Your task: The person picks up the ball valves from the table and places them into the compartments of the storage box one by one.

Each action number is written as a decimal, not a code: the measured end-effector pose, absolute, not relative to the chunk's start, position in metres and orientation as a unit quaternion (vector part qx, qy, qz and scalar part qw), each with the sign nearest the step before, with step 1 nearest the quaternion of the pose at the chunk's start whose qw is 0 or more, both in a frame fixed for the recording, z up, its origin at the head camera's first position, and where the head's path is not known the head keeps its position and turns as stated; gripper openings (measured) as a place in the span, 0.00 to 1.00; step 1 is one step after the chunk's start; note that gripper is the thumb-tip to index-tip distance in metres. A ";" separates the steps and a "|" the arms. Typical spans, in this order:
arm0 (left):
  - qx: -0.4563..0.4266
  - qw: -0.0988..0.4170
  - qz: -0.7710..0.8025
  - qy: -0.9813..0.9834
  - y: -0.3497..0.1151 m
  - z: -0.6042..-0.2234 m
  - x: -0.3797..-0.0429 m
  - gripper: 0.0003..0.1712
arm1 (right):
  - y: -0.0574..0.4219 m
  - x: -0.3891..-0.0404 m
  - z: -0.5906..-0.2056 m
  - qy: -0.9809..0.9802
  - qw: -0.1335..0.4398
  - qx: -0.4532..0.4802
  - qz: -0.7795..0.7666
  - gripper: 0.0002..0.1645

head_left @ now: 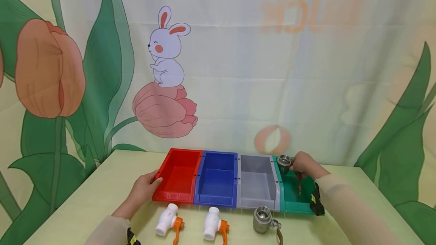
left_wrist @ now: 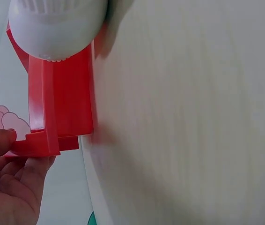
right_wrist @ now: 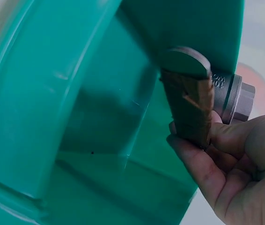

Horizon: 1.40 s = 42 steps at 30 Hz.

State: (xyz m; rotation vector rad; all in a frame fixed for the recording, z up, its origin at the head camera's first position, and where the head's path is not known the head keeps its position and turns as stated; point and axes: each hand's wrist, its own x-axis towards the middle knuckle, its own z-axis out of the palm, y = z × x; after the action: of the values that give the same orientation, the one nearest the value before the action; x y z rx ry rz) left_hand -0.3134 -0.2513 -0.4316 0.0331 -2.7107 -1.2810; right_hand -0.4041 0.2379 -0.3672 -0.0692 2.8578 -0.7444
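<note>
My right hand (head_left: 305,165) holds a metal ball valve (head_left: 284,164) over the back of the green bin (head_left: 298,206). In the right wrist view the thumb and fingers pinch the valve near its brown-wrapped lever handle (right_wrist: 188,105), which points toward the camera. At the other end of the row my left hand (head_left: 144,187) grips the side rim of the red bin (head_left: 173,196), thumb on top and fingers beneath, as the left wrist view shows. Between them stand a blue bin (head_left: 215,200) and a grey bin (head_left: 259,202), joined side by side.
In front of the bins lie two white plastic valves with orange handles (head_left: 167,220) (head_left: 212,224). Another metal ball valve (head_left: 262,220) stands to their right. Behind the table (head_left: 112,184) hangs a printed curtain (head_left: 231,67) with tulips and a rabbit.
</note>
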 end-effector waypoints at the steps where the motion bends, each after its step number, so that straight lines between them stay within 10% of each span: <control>1: 0.012 0.071 -0.426 -0.902 -0.251 -0.431 -0.314 0.29 | 0.238 -0.404 -0.368 0.963 0.094 -0.022 -0.251 0.14; 21: 0.021 0.061 -0.420 -0.905 -0.251 -0.432 -0.317 0.30 | 0.239 -0.407 -0.381 0.966 0.096 -0.013 -0.238 0.09; 42: 0.023 0.060 -0.422 -0.905 -0.252 -0.433 -0.317 0.29 | 0.239 -0.414 -0.398 0.971 0.074 -0.021 -0.224 0.29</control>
State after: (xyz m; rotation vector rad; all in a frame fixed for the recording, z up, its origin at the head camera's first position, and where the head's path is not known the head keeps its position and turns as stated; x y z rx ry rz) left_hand -0.3166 -0.2516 -0.4331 0.0686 -2.7389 -1.2763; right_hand -0.4139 0.2386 -0.3979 -0.0624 2.9165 -0.6740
